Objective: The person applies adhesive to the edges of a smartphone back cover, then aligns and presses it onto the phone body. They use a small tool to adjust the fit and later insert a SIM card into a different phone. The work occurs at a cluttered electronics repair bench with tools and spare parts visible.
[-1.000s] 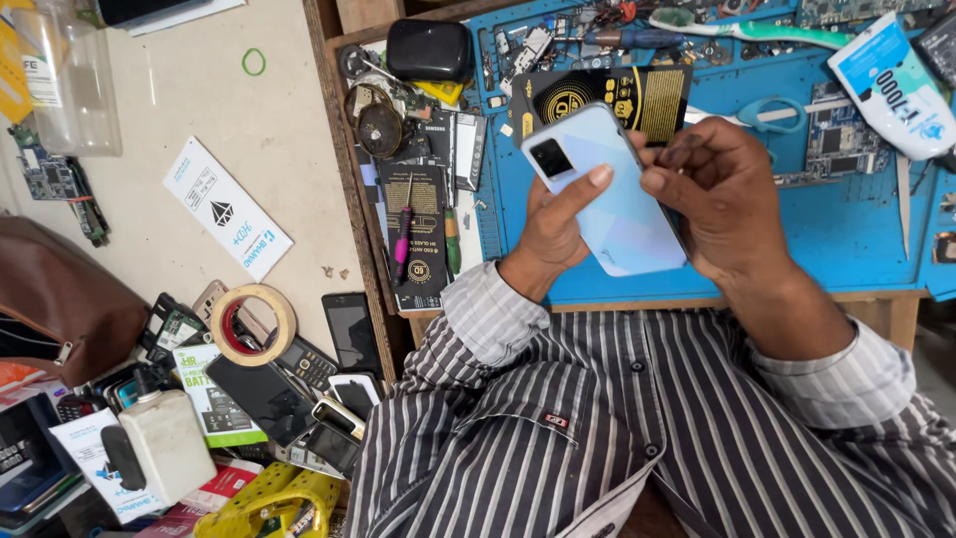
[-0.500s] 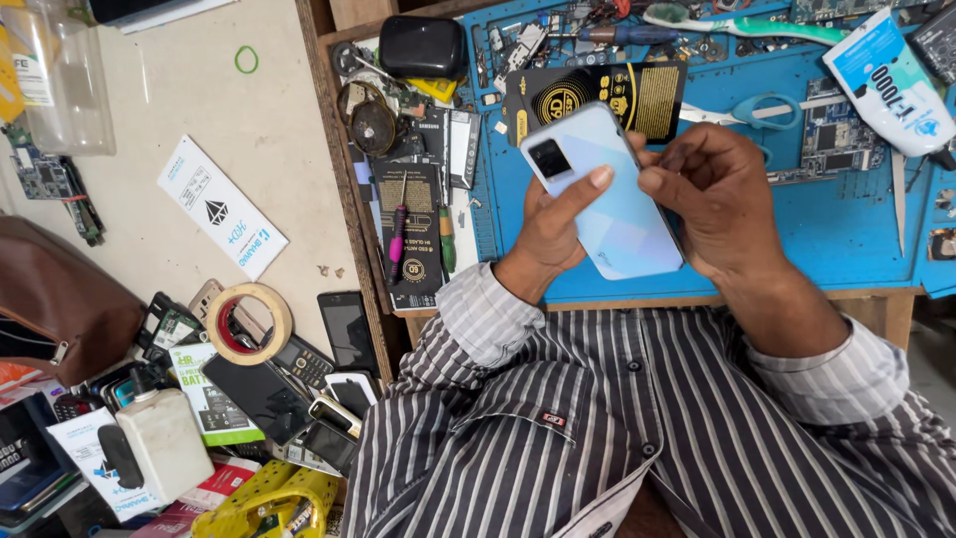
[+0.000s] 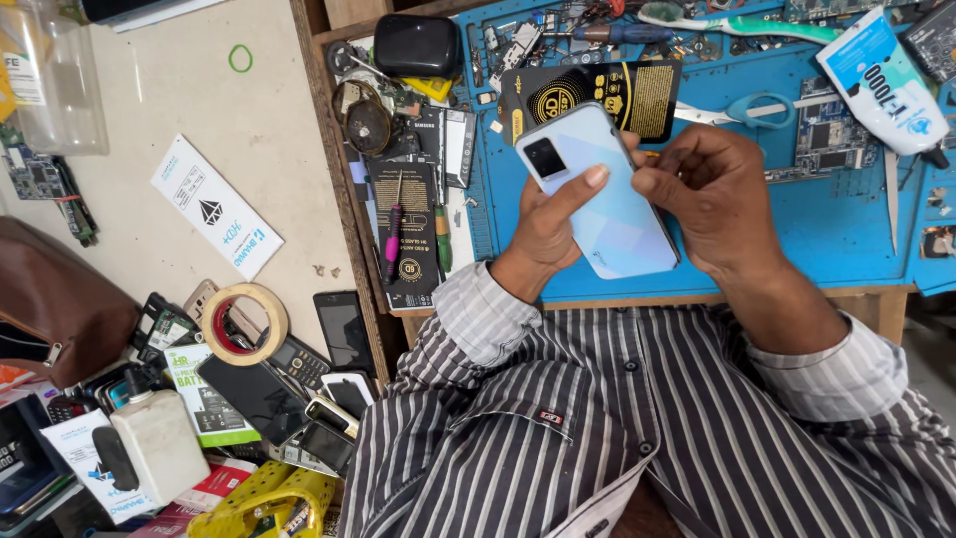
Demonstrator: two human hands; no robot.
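Observation:
A pale blue smartphone (image 3: 597,189) is held back-side up over the blue work mat (image 3: 856,229), its camera block toward the upper left. My left hand (image 3: 543,229) grips it from the left, thumb lying across its back. My right hand (image 3: 712,194) is curled at the phone's right edge, fingertips pinched against the side near a small yellow-orange bit that is too small to identify. My striped shirt sleeves fill the bottom of the view.
Behind the phone on the mat lie a black-and-gold packet (image 3: 597,95), scissors (image 3: 747,110), a toothbrush (image 3: 737,22), a glue tube (image 3: 886,85) and circuit boards. A pink screwdriver (image 3: 393,224) rests on a black pack. Left: tape roll (image 3: 244,324), old phones, white bottle (image 3: 154,443).
Both hands and the phone stay nearly in place; the view has drifted slightly. My right fingers remain working at the phone's right edge.

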